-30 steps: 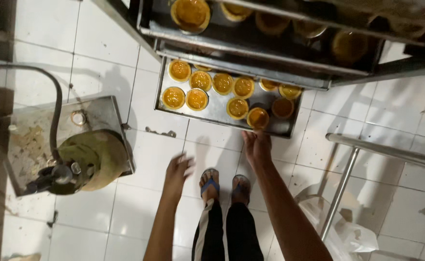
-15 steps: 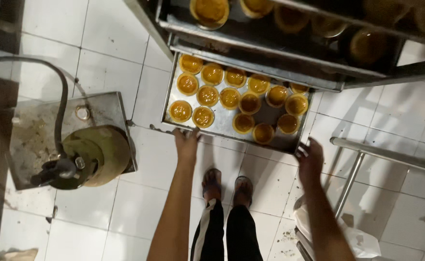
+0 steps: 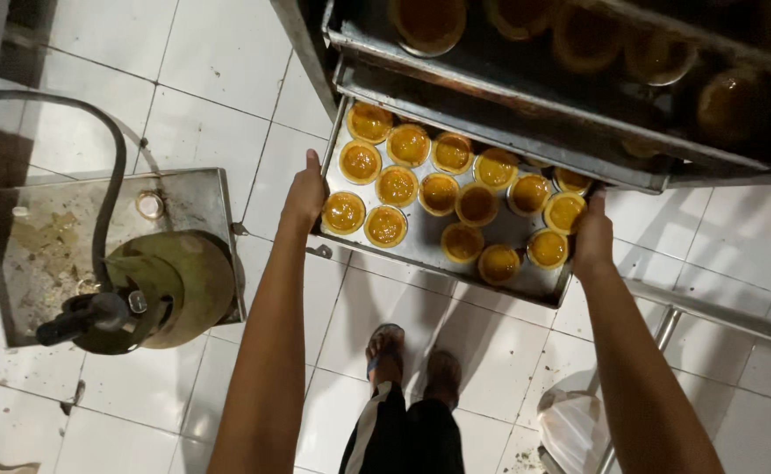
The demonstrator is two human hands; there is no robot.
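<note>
The person stands on the white tiled floor and holds a metal baking tray by its two short sides. The left hand has its grip closed over the tray's left edge, thumb up along the rim; the right hand is clamped on the right edge the same way. The tray sits partly inside the lowest level of a dark metal rack, its near end sticking out over the floor. On it lie round tarts with orange filling, set in loose rows, some touching. More tarts of the same kind sit on the rack shelves above. Off to the left, a green gas cylinder with a black hose stands on a stained metal plate. Below the tray, the person's sandalled feet show.
</note>
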